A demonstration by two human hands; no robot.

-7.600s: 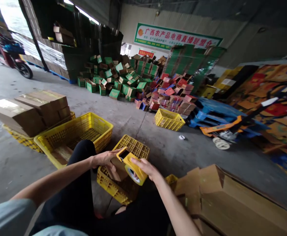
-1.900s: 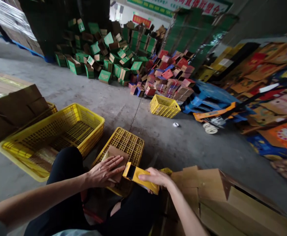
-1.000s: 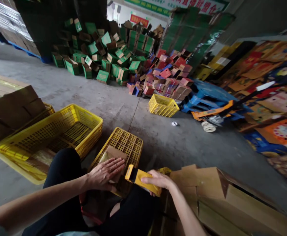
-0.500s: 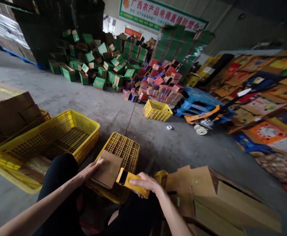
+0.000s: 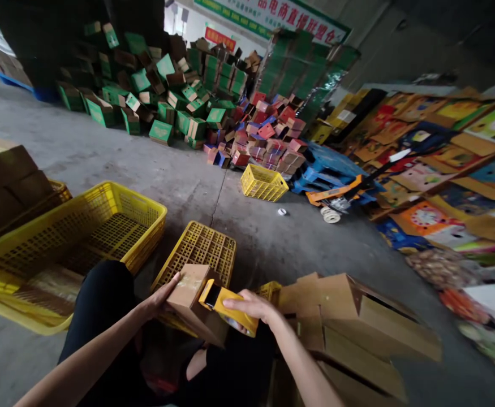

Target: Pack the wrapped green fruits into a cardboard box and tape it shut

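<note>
A small brown cardboard box (image 5: 190,291) rests tilted on an upturned yellow crate (image 5: 205,254) in front of my knees. My left hand (image 5: 160,294) grips the box's left side with its fingers curled on the edge. My right hand (image 5: 251,305) is closed round a yellow tape dispenser (image 5: 224,302), whose front end presses against the box's right side. Shiny tape shows on the box's top face.
A big yellow basket (image 5: 81,237) stands at my left beside brown cartons (image 5: 5,181). Flat cardboard blanks (image 5: 357,328) lie at my right. Further off are another yellow crate (image 5: 264,182), a tape roll (image 5: 282,212), a pallet jack (image 5: 336,195), and heaps of green and red boxes (image 5: 196,107).
My left hand lifted off the box's top and took its left side. The box tipped up from lying flat. The dispenser stayed at the box's right edge, and my head turned slightly right.
</note>
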